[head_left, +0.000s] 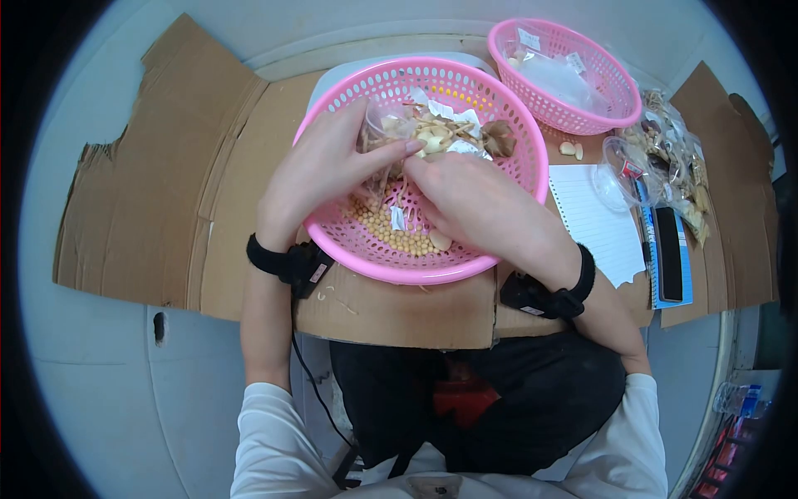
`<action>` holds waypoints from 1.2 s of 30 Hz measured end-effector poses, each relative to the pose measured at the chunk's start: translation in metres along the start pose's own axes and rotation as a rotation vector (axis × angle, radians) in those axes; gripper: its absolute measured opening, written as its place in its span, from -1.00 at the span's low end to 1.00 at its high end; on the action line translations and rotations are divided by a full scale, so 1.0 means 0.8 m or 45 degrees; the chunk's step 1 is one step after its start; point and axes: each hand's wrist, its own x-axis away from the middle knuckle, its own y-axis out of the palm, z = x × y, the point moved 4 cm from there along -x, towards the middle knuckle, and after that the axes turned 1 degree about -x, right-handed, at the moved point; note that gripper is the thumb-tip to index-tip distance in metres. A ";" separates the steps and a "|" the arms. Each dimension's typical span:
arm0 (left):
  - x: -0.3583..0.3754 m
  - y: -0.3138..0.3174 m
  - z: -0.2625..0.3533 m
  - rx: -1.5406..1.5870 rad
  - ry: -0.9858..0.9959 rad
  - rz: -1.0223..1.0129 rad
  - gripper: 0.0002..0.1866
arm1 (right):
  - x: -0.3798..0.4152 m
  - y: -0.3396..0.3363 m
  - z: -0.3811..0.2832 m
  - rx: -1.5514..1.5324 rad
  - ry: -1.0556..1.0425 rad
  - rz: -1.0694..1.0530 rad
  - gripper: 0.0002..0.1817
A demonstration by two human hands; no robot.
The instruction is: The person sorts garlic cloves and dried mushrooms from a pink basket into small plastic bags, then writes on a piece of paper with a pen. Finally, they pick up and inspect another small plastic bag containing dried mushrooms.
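Both my hands are inside a large pink plastic basket (522, 100). My left hand (328, 158) curls around a clear plastic container (391, 121), thumb reaching toward its contents. Beside it, the fingers of my right hand (474, 195) are pinched together near the left thumb; what they hold is hidden. Thin dried roots (449, 129), pale slices and white paper scraps lie around the fingertips. A brown dried piece (499, 139) rests at the right inside the basket. Yellowish beans (403, 241) cover its near bottom, with a small white paper tag (397, 218) and a pale round slice (440, 240).
A second pink basket (625, 112) with clear plastic packaging stands at the back right. On the right are pale pieces (571, 150), lined paper (586, 216), a clear plastic cup (615, 187), bags of dried goods (677, 158) and a black phone (668, 254). Cardboard flaps (158, 183) border the table.
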 end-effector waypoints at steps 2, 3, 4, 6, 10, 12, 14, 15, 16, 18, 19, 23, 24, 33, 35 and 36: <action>0.002 -0.001 0.001 0.046 -0.109 -0.047 -0.45 | 0.001 -0.003 -0.002 0.029 0.009 0.066 -0.80; 0.002 -0.003 0.004 0.037 -0.056 -0.012 -0.46 | 0.001 -0.006 -0.002 0.043 0.083 0.050 -0.77; 0.002 -0.005 0.007 0.027 -0.003 0.024 -0.47 | 0.002 -0.008 -0.001 0.058 0.156 0.034 -0.73; 0.001 -0.003 0.003 0.080 -0.017 0.047 -0.48 | 0.003 -0.007 0.004 0.067 0.180 0.117 -0.69; -0.004 -0.001 -0.006 0.113 0.158 0.186 -0.42 | -0.001 -0.025 0.005 0.129 0.317 0.286 -0.68; -0.002 -0.003 -0.005 0.083 0.082 0.125 -0.43 | -0.003 -0.029 0.005 0.113 0.301 0.351 -0.69; -0.001 -0.003 -0.004 0.060 0.000 0.054 -0.44 | -0.003 -0.031 0.006 0.091 0.295 0.406 -0.70; -0.002 -0.003 -0.002 0.039 0.055 0.018 -0.44 | -0.005 -0.034 0.005 0.073 0.237 0.486 -0.69; -0.002 -0.002 -0.001 0.021 0.109 -0.018 -0.44 | -0.006 -0.036 0.003 0.056 0.178 0.564 -0.68; 0.001 0.001 -0.002 0.042 0.137 -0.047 -0.45 | -0.009 -0.041 -0.002 0.039 0.046 0.647 -0.66; 0.002 0.002 -0.001 0.060 0.172 -0.072 -0.45 | -0.009 -0.045 -0.007 0.028 -0.089 0.735 -0.64; -0.001 0.008 -0.013 0.322 0.253 -0.090 -0.47 | -0.010 -0.042 -0.006 -0.070 -0.135 0.706 -0.64; 0.000 0.007 -0.010 0.276 0.279 -0.089 -0.48 | -0.009 -0.041 -0.008 -0.074 -0.114 0.656 -0.66; 0.005 0.006 -0.005 0.293 0.237 -0.108 -0.46 | -0.010 -0.037 -0.010 -0.033 -0.073 0.640 -0.80; 0.004 0.004 -0.007 0.292 0.299 -0.055 -0.45 | -0.011 -0.043 -0.012 -0.067 -0.051 0.715 -0.84; 0.002 0.004 -0.009 0.274 0.311 -0.030 -0.45 | -0.009 -0.047 -0.012 -0.095 -0.019 0.719 -0.86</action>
